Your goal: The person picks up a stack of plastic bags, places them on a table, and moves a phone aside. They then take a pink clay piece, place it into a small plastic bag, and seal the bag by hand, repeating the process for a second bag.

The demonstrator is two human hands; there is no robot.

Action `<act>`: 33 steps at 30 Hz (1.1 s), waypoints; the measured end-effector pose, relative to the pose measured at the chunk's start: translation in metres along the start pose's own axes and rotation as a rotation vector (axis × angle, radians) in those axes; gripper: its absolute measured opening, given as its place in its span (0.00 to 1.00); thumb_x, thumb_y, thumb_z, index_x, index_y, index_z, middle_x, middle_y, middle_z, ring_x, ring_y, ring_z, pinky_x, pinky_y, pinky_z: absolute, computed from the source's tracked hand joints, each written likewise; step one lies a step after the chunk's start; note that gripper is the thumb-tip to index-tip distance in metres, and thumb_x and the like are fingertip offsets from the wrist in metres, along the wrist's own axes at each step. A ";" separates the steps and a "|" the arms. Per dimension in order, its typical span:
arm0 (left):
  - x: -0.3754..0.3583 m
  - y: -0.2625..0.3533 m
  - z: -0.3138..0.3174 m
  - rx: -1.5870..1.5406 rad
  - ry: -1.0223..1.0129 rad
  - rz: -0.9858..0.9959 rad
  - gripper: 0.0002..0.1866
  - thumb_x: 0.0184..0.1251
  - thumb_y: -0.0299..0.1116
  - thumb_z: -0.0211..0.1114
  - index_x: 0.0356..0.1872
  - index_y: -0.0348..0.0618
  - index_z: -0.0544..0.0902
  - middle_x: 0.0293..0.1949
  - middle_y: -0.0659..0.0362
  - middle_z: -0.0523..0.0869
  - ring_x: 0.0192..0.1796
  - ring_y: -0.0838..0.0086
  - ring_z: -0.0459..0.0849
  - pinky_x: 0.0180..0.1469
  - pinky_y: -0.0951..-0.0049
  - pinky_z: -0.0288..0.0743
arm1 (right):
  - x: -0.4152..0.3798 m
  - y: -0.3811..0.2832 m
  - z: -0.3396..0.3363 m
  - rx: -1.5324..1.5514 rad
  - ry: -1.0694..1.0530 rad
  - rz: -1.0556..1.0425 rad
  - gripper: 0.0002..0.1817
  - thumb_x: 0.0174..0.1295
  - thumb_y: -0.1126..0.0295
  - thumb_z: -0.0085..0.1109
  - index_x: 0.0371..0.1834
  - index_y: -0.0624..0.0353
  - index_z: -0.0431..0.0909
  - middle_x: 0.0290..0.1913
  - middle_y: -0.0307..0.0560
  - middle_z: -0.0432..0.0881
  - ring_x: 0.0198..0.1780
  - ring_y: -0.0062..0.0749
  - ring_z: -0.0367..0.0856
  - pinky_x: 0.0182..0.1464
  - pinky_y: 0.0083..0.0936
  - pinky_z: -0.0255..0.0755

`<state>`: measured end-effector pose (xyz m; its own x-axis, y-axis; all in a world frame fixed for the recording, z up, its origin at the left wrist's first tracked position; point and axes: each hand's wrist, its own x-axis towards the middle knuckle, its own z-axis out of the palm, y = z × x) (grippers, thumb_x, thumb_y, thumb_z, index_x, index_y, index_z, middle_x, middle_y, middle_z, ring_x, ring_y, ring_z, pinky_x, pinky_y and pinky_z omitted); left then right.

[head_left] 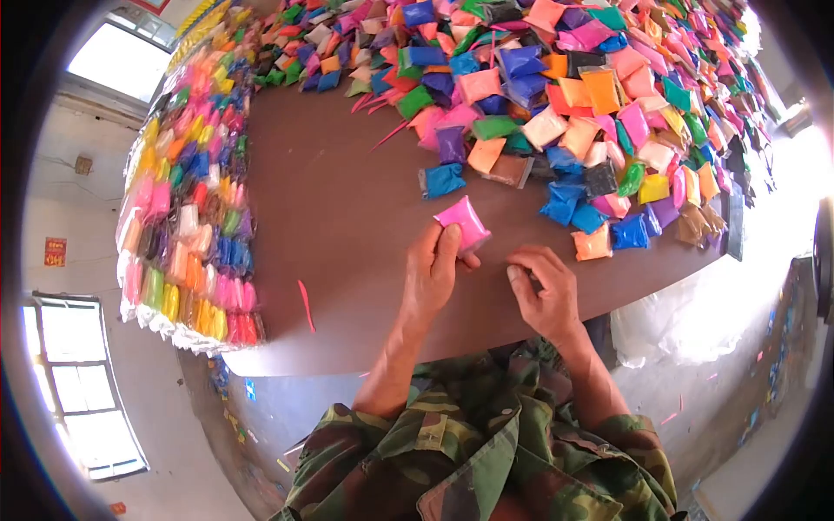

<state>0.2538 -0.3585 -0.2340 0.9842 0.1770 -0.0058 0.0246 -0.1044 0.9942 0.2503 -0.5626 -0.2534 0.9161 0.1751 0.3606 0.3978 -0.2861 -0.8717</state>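
Note:
Near the front middle of the brown table, my left hand (433, 263) pinches a small, plump, clear-wrapped pink packet (465, 225) between thumb and fingers. The packet is tilted and held above the tabletop. My right hand (546, 291) is just to the right, apart from the packet, with its fingers loosely bent, a gap between thumb and forefinger, and nothing visible in it. A blue packet (442, 181) lies beyond the pink one. An orange packet (593, 243) rests to the right of my right hand.
A large heap of mixed-colour packets (599, 91) spreads over the back and right of the table (339, 208). Bagged rows of coloured packets (187, 221) line the left edge. A thin red strip (307, 306) lies near the front. Clear plastic sheeting (673, 326) hangs at the right.

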 end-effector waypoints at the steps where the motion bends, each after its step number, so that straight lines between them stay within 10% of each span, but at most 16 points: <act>1: -0.005 -0.001 -0.005 -0.012 -0.029 -0.046 0.14 0.88 0.37 0.58 0.45 0.35 0.83 0.32 0.58 0.91 0.30 0.75 0.88 0.33 0.71 0.79 | -0.001 -0.001 0.000 0.023 -0.004 0.023 0.08 0.67 0.79 0.69 0.48 0.61 0.87 0.48 0.53 0.88 0.46 0.47 0.90 0.47 0.33 0.83; 7: -0.052 0.008 -0.016 0.408 -0.323 -0.044 0.13 0.86 0.35 0.61 0.48 0.33 0.86 0.32 0.62 0.88 0.32 0.79 0.82 0.35 0.71 0.77 | 0.002 -0.032 -0.002 0.192 -0.079 0.149 0.13 0.74 0.74 0.66 0.58 0.64 0.86 0.51 0.47 0.89 0.46 0.29 0.89 0.47 0.25 0.81; 13: -0.083 0.000 -0.018 0.132 -0.146 -0.079 0.12 0.81 0.33 0.67 0.55 0.34 0.88 0.34 0.63 0.90 0.37 0.82 0.83 0.40 0.73 0.79 | -0.021 -0.026 0.021 0.475 -0.312 0.361 0.16 0.77 0.69 0.67 0.62 0.66 0.85 0.49 0.41 0.91 0.48 0.20 0.88 0.52 0.22 0.82; 22: -0.084 -0.027 -0.033 -0.196 0.133 -0.304 0.12 0.79 0.33 0.70 0.51 0.34 0.90 0.36 0.64 0.91 0.41 0.83 0.85 0.45 0.77 0.80 | -0.033 -0.009 0.061 0.573 -0.037 0.426 0.14 0.77 0.69 0.67 0.59 0.67 0.83 0.45 0.42 0.89 0.46 0.19 0.86 0.48 0.19 0.82; 25: -0.077 -0.017 -0.042 -0.005 0.125 -0.117 0.10 0.79 0.36 0.71 0.48 0.39 0.91 0.33 0.69 0.86 0.33 0.87 0.77 0.36 0.80 0.71 | -0.034 -0.018 0.062 0.540 -0.034 0.376 0.16 0.75 0.69 0.69 0.60 0.67 0.82 0.47 0.44 0.90 0.46 0.19 0.86 0.46 0.20 0.81; 33: -0.079 -0.014 -0.042 -0.020 0.076 -0.021 0.11 0.77 0.31 0.72 0.51 0.34 0.88 0.41 0.61 0.92 0.45 0.80 0.87 0.52 0.75 0.81 | -0.031 -0.026 0.058 0.344 -0.197 0.390 0.17 0.69 0.71 0.73 0.58 0.65 0.86 0.45 0.45 0.92 0.44 0.21 0.87 0.45 0.23 0.81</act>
<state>0.1684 -0.3301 -0.2429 0.9674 0.2526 -0.0195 0.0411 -0.0805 0.9959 0.2085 -0.5058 -0.2612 0.9526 0.2999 -0.0508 -0.0384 -0.0471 -0.9982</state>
